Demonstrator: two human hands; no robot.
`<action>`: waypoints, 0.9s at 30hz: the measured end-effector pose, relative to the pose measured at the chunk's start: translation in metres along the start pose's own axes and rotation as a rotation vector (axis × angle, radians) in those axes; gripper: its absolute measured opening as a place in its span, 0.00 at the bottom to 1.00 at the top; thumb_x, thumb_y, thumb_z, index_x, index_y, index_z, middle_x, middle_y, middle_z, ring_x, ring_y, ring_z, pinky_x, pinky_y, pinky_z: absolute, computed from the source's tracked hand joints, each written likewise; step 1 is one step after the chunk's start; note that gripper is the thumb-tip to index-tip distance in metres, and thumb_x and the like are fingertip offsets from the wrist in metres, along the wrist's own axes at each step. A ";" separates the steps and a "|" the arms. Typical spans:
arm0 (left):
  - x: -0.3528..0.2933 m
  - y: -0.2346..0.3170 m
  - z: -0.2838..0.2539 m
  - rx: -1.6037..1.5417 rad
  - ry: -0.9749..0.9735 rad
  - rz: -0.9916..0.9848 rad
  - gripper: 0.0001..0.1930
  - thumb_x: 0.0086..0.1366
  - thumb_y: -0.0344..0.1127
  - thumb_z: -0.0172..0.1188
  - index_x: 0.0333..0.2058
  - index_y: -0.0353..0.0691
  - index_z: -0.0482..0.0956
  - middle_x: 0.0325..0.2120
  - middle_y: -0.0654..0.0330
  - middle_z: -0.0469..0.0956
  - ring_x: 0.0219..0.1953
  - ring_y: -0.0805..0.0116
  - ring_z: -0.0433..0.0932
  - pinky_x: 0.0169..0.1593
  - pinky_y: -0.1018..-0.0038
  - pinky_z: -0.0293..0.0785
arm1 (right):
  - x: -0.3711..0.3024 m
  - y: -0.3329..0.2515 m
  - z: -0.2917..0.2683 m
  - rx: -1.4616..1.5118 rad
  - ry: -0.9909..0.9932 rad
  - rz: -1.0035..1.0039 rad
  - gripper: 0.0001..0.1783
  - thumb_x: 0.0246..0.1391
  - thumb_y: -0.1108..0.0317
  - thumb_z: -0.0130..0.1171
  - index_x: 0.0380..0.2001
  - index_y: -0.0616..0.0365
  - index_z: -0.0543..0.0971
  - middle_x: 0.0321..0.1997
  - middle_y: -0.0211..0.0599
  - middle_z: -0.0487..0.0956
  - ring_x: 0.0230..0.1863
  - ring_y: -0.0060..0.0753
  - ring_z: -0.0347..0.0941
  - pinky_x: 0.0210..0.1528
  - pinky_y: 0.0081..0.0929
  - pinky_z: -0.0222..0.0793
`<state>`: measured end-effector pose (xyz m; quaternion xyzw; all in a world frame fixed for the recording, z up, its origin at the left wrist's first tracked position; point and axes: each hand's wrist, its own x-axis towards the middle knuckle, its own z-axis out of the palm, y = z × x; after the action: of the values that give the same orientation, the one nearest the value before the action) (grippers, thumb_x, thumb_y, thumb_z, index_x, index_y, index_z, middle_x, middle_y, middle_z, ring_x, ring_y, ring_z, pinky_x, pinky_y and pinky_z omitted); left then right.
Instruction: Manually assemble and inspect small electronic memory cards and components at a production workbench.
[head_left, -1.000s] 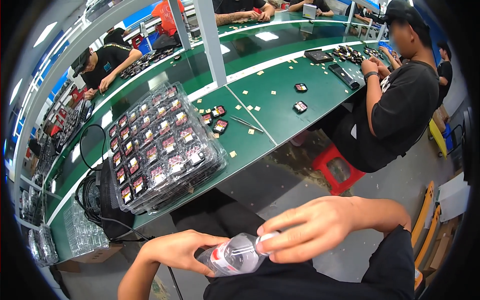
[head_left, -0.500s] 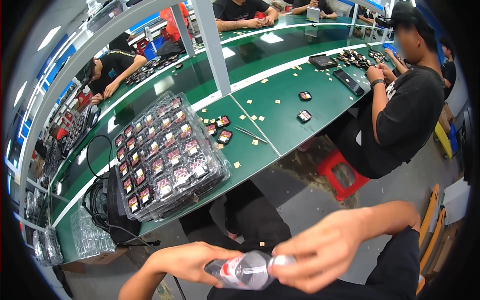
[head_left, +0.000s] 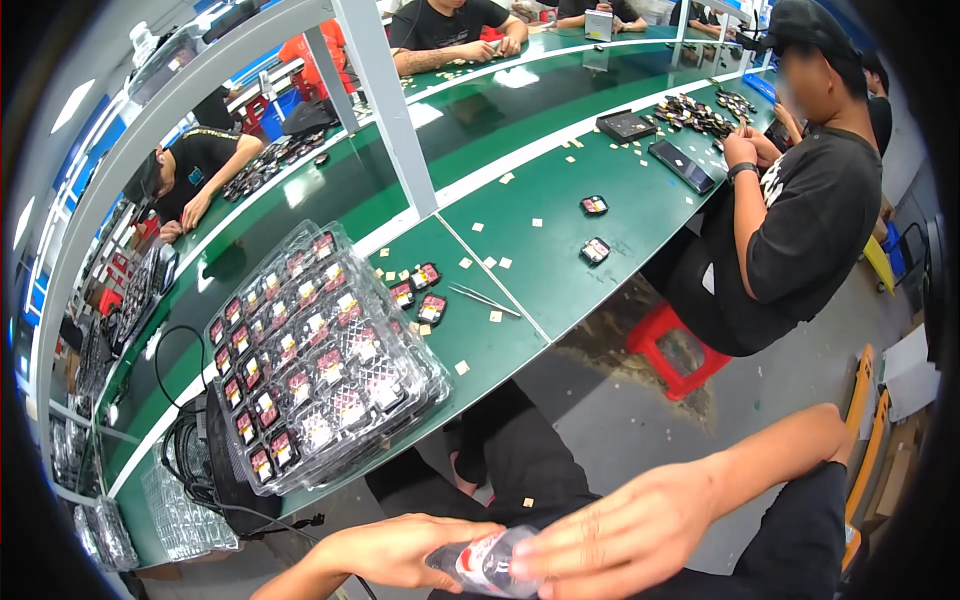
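Low over my lap I hold a clear plastic bottle (head_left: 488, 562) with a red and white label, lying roughly sideways. My left hand (head_left: 385, 550) is wrapped around its left end. From the other side, my right hand (head_left: 630, 525) lays its fingers over the bottle's right end and hides the neck and cap. On the green workbench (head_left: 500, 345) beyond stands a stack of clear plastic trays (head_left: 432, 388) filled with small black square pieces with red and white faces. Metal tweezers (head_left: 485, 299) lie right of the stack, near a few loose black pieces (head_left: 432, 308).
A co-worker (head_left: 815, 210) sits at the right, near a red stool (head_left: 680, 350), a dark phone (head_left: 681, 166) and a pile of black pieces (head_left: 695, 115). A white frame post (head_left: 385, 110) rises from the bench. Black cables (head_left: 190, 450) bunch left of the trays.
My right hand has shifted from pinching the bottle's cap end to lying across that end. The bottle sits slightly lower in view. The whole scene has shifted left as the view turned.
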<state>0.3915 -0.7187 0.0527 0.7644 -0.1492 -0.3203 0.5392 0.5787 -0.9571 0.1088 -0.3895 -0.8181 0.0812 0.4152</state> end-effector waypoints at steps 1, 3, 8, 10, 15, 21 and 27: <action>0.000 0.005 -0.003 -0.010 0.018 -0.068 0.42 0.58 0.34 0.70 0.69 0.34 0.60 0.62 0.43 0.71 0.62 0.46 0.72 0.64 0.61 0.68 | -0.003 0.007 -0.002 -0.030 -0.036 0.047 0.12 0.60 0.73 0.62 0.43 0.71 0.80 0.58 0.63 0.77 0.56 0.48 0.80 0.58 0.35 0.78; 0.001 0.006 -0.005 0.007 0.078 -0.132 0.41 0.59 0.35 0.70 0.68 0.35 0.60 0.61 0.43 0.71 0.62 0.46 0.72 0.63 0.60 0.69 | -0.009 0.009 0.005 -0.135 0.070 0.213 0.14 0.59 0.66 0.65 0.43 0.67 0.81 0.49 0.52 0.79 0.43 0.41 0.81 0.43 0.28 0.81; 0.001 0.008 -0.006 0.050 0.143 -0.204 0.41 0.59 0.35 0.70 0.68 0.35 0.61 0.62 0.44 0.70 0.62 0.47 0.72 0.64 0.61 0.69 | -0.018 0.013 -0.007 -0.123 -0.024 0.323 0.14 0.56 0.67 0.67 0.42 0.63 0.82 0.46 0.42 0.80 0.34 0.34 0.79 0.31 0.24 0.78; -0.001 0.000 -0.006 0.030 0.089 -0.141 0.41 0.59 0.35 0.69 0.68 0.35 0.61 0.63 0.45 0.69 0.63 0.48 0.71 0.64 0.62 0.68 | -0.019 0.016 -0.007 -0.099 -0.053 0.294 0.11 0.55 0.70 0.68 0.41 0.62 0.82 0.46 0.41 0.81 0.33 0.33 0.79 0.32 0.23 0.77; 0.002 0.005 -0.015 -0.138 -0.093 -0.055 0.41 0.53 0.31 0.70 0.66 0.33 0.65 0.61 0.45 0.72 0.61 0.50 0.73 0.63 0.63 0.69 | -0.007 0.018 -0.006 -0.239 -0.041 -0.308 0.04 0.57 0.74 0.58 0.34 0.62 0.80 0.45 0.42 0.81 0.41 0.38 0.80 0.47 0.28 0.79; 0.001 0.012 -0.016 -0.074 -0.044 -0.125 0.41 0.48 0.27 0.70 0.64 0.32 0.67 0.57 0.42 0.74 0.60 0.47 0.74 0.62 0.61 0.69 | -0.009 0.015 -0.003 -0.347 -0.108 -0.260 0.05 0.58 0.72 0.57 0.33 0.62 0.79 0.41 0.42 0.81 0.35 0.36 0.79 0.40 0.28 0.77; -0.004 0.002 0.004 0.209 0.249 -0.234 0.41 0.54 0.40 0.73 0.65 0.39 0.67 0.60 0.50 0.74 0.57 0.50 0.77 0.58 0.61 0.75 | -0.020 0.036 0.018 -0.290 -0.043 0.117 0.16 0.54 0.55 0.69 0.34 0.54 0.77 0.24 0.23 0.68 0.20 0.19 0.64 0.20 0.18 0.56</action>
<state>0.3858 -0.7201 0.0552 0.8620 -0.0238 -0.2668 0.4304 0.5925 -0.9431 0.0682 -0.4905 -0.8059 -0.0055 0.3315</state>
